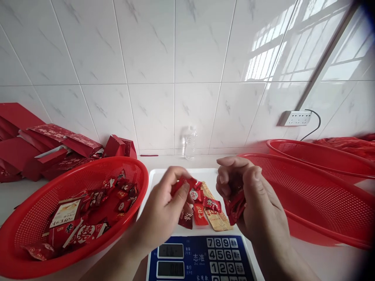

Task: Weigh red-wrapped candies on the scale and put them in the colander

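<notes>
Over the white pan of a digital scale (158, 176), my left hand (164, 207) pinches a red-wrapped candy (185, 183) between thumb and fingers. To its right, my right hand (254, 199) is curled around several red-wrapped candies (236, 207), partly hidden by the fingers. Between the hands, on the pan, lie a small red twist-wrapped candy (212, 204), a bright red packet (200, 214), a dark brown-red packet (186, 216) and a long gold packet (218, 220). The scale's blue keypad panel (199, 248) faces me.
At left a red perforated basket (140, 171) holds several wrapped sweets. Red folded boxes (70, 146) are piled behind it. Two more red baskets (316, 195) stand at right. A clear bottle (191, 143) stands by the tiled wall, which carries a power socket (296, 118).
</notes>
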{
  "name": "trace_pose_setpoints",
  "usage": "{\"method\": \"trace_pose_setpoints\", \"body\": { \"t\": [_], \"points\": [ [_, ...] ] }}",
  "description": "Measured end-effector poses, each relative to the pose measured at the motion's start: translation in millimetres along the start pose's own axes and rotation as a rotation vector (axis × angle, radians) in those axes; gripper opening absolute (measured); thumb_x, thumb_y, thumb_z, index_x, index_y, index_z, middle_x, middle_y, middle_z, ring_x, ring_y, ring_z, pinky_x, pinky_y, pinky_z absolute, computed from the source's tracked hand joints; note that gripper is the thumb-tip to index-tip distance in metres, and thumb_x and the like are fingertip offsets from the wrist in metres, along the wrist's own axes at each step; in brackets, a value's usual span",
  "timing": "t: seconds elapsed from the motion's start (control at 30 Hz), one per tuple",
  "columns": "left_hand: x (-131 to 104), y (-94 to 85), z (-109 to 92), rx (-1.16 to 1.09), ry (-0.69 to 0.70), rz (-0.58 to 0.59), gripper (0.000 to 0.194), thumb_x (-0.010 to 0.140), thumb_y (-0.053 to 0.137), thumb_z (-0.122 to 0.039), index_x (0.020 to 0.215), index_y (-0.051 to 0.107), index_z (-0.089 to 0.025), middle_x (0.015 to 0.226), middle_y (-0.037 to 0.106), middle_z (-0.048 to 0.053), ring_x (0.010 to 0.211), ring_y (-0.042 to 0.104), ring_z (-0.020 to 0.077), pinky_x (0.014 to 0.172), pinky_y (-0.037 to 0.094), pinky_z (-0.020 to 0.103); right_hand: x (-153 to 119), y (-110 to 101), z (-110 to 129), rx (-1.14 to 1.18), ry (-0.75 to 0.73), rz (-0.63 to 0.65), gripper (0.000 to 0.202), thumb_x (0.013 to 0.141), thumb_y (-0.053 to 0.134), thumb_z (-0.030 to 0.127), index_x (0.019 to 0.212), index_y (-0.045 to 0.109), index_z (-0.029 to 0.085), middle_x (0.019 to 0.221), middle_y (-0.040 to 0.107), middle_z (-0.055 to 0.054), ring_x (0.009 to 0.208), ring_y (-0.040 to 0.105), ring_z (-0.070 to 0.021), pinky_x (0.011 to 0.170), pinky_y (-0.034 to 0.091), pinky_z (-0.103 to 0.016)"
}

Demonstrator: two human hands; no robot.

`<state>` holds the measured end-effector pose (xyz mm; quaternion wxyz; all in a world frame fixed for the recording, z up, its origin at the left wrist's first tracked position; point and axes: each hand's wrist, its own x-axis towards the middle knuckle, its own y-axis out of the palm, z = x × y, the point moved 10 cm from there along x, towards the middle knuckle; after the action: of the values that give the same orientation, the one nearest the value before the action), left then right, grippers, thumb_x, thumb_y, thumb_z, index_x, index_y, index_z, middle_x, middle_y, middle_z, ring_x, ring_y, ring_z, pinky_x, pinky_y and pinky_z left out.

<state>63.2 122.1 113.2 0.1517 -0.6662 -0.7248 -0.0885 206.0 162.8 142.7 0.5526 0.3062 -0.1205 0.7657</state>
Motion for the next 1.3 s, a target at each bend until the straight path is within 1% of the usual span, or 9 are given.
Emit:
{"method": "trace_pose_setpoints", "body": {
  "t": [0.17, 0.37, 0.47, 0.6, 0.73, 0.87, 0.97, 1.1, 1.3],
  "points": [
    [-10, 42.0, -6, 0.247, 0.132, 0.288, 0.020, 0.093, 0.048, -0.017, 0.110, 0.059, -0.024, 0.113, 0.056, 0.007, 0.100, 0.055, 0.0205, 0.091, 0.049, 0.039, -10, 13, -2, -0.039, -0.027, 0.002, 0.034, 0.099, 0.036, 0.052, 0.109, 0.059, 0.029, 0.078, 0.048, 0.000, 0.064, 0.047, -0.0117, 0.055, 0.046, -0.023],
    [-13, 48.5, -7, 0.296, 0.167, 0.266, 0.024, 0.093, 0.050, -0.022, 0.116, 0.054, -0.021, 0.110, 0.056, 0.010, 0.098, 0.055, 0.0235, 0.088, 0.049, 0.043, -25, 37, -2, -0.094, -0.036, 0.128, 0.030, 0.101, 0.035, 0.049, 0.117, 0.054, 0.034, 0.082, 0.055, 0.001, 0.069, 0.054, -0.0115, 0.058, 0.050, -0.020],
    [-9, 35.0, -9, 0.141, 0.115, 0.215, 0.023, 0.099, 0.042, -0.032, 0.109, 0.059, -0.022, 0.097, 0.059, 0.007, 0.087, 0.056, 0.0198, 0.084, 0.050, 0.038, -24, 36, 0, -0.123, -0.030, 0.183, 0.032, 0.101, 0.035, 0.048, 0.127, 0.051, 0.038, 0.105, 0.060, -0.002, 0.098, 0.059, -0.0147, 0.083, 0.053, -0.027],
    [-2, -9.4, -16, -0.149, 0.048, -0.004, 0.029, 0.095, 0.051, -0.043, 0.088, 0.066, -0.019, 0.070, 0.056, 0.002, 0.064, 0.051, 0.0135, 0.063, 0.048, 0.027, -11, 8, -10, -0.364, 0.053, 0.156, 0.046, 0.095, 0.046, 0.054, 0.137, 0.041, 0.035, 0.139, 0.050, -0.006, 0.132, 0.044, -0.0222, 0.111, 0.037, -0.046],
    [-1, -51.3, -30, -0.471, 0.091, -0.226, 0.023, 0.086, 0.064, -0.041, 0.085, 0.066, -0.018, 0.075, 0.060, 0.001, 0.059, 0.051, 0.0099, 0.048, 0.043, 0.019, -20, 4, -53, -0.676, 0.269, 0.415, 0.062, 0.090, 0.049, 0.063, 0.141, 0.043, 0.028, 0.153, 0.036, -0.013, 0.144, 0.025, -0.0329, 0.114, 0.024, -0.060],
    [-1, -56.6, -36, -0.575, 0.092, -0.234, 0.020, 0.083, 0.067, -0.038, 0.086, 0.068, -0.018, 0.084, 0.063, 0.002, 0.060, 0.054, 0.0089, 0.047, 0.045, 0.017, -46, 18, -92, -0.941, 0.487, 0.742, 0.079, 0.085, 0.048, 0.071, 0.151, 0.030, 0.033, 0.164, 0.011, -0.008, 0.148, -0.007, -0.0379, 0.115, 0.005, -0.067],
    [-4, -51.1, -40, -0.574, 0.113, -0.182, 0.019, 0.085, 0.066, -0.038, 0.087, 0.069, -0.019, 0.085, 0.064, 0.002, 0.061, 0.055, 0.0093, 0.047, 0.046, 0.017, -51, 30, -104, -1.066, 0.562, 0.844, 0.085, 0.084, 0.045, 0.075, 0.155, 0.020, 0.035, 0.165, 0.000, -0.004, 0.148, -0.013, -0.0370, 0.114, 0.001, -0.068],
    [-8, -51.8, -47, -0.591, 0.146, -0.162, 0.020, 0.083, 0.069, -0.039, 0.086, 0.070, -0.019, 0.086, 0.064, 0.003, 0.062, 0.055, 0.0089, 0.048, 0.047, 0.016, -41, 40, -113, -1.150, 0.495, 0.828, 0.090, 0.080, 0.048, 0.076, 0.154, 0.023, 0.032, 0.164, 0.007, -0.006, 0.148, -0.005, -0.0399, 0.112, 0.005, -0.071],
    [-14, -55.2, -54, -0.579, 0.175, -0.180, 0.022, 0.081, 0.071, -0.040, 0.086, 0.070, -0.018, 0.085, 0.064, 0.003, 0.062, 0.054, 0.0081, 0.048, 0.046, 0.015, -26, 46, -113, -1.178, 0.193, 0.727, 0.059, 0.089, 0.056, 0.046, 0.139, 0.048, 0.015, 0.142, 0.051, -0.015, 0.135, 0.038, -0.0308, 0.111, 0.033, -0.049]
  ]
}}
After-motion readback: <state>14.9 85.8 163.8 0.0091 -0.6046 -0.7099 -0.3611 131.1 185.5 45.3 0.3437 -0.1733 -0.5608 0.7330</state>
